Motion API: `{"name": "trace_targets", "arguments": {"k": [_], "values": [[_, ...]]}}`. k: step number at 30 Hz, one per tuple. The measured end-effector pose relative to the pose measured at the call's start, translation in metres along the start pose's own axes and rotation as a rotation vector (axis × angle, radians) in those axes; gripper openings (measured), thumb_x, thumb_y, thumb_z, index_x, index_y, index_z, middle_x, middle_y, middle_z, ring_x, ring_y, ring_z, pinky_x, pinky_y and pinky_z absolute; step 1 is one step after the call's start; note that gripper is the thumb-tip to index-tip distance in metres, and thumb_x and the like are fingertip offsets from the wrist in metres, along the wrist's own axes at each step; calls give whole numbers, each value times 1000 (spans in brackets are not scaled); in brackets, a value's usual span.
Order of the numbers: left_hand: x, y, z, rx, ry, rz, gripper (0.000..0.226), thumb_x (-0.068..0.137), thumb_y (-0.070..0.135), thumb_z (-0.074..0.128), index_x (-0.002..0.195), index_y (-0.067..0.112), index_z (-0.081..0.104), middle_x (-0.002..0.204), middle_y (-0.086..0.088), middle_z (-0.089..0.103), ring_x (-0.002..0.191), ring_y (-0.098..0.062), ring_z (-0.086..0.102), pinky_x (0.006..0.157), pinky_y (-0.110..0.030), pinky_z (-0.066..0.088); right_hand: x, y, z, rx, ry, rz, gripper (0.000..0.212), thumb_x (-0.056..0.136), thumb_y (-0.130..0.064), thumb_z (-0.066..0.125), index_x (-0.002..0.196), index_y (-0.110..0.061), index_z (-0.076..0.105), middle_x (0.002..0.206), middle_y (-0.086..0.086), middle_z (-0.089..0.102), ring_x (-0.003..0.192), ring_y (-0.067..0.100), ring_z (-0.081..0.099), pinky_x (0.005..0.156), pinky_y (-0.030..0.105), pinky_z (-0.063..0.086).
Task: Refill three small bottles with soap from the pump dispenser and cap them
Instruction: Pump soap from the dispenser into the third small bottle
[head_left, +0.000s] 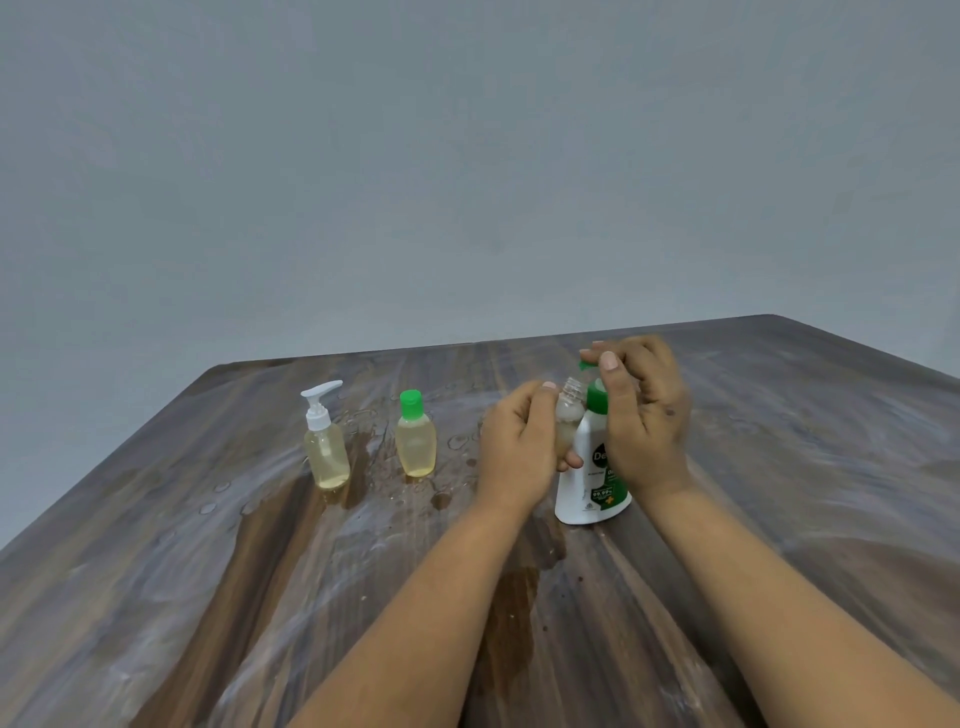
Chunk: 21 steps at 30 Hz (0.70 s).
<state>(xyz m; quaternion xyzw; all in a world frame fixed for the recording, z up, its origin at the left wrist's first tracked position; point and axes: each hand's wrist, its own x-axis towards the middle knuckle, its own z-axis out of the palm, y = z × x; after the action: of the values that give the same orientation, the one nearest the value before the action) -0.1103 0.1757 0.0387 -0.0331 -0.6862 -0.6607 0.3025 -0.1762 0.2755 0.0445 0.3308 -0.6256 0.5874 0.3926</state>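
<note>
My left hand (511, 449) grips a small clear bottle (567, 415) without a cap, its threaded neck held under the green spout of the white and green pump dispenser (589, 483). My right hand (644, 410) rests on top of the dispenser's pump head, fingers curled over it. To the left stand two small bottles holding yellowish soap: one with a white pump top (324, 439) and one with a green cap (414, 436). No loose cap for the held bottle is visible.
The wooden table (208, 597) is wet, with puddles and drops around the bottles and a dark stain in front of the dispenser. A plain grey wall stands behind the table's far edge.
</note>
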Motion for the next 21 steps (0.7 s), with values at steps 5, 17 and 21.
{"name": "trace_targets", "arguments": {"k": [5,17,21], "values": [[1,-3,0,11,11,-4,35,104,19,40,80,1,58,54,-5,60,42,-17,58,39,-21,43,0,-1,1,17,9,32,33,98,-28,47,84,-11,72,81,10,60,79,3,56,71,12,42],[2,-1,1,29,28,-8,36,104,17,40,84,-9,56,55,-10,58,41,-17,56,40,-19,41,-1,2,0,48,16,12,36,98,-26,44,85,-5,70,87,8,63,88,1,57,77,17,43],[2,-1,1,26,33,-18,36,104,17,40,83,-9,55,55,-12,56,41,-17,56,39,-19,42,1,3,2,11,23,33,31,97,-27,50,78,-13,70,77,7,58,73,2,55,65,15,42]]}}
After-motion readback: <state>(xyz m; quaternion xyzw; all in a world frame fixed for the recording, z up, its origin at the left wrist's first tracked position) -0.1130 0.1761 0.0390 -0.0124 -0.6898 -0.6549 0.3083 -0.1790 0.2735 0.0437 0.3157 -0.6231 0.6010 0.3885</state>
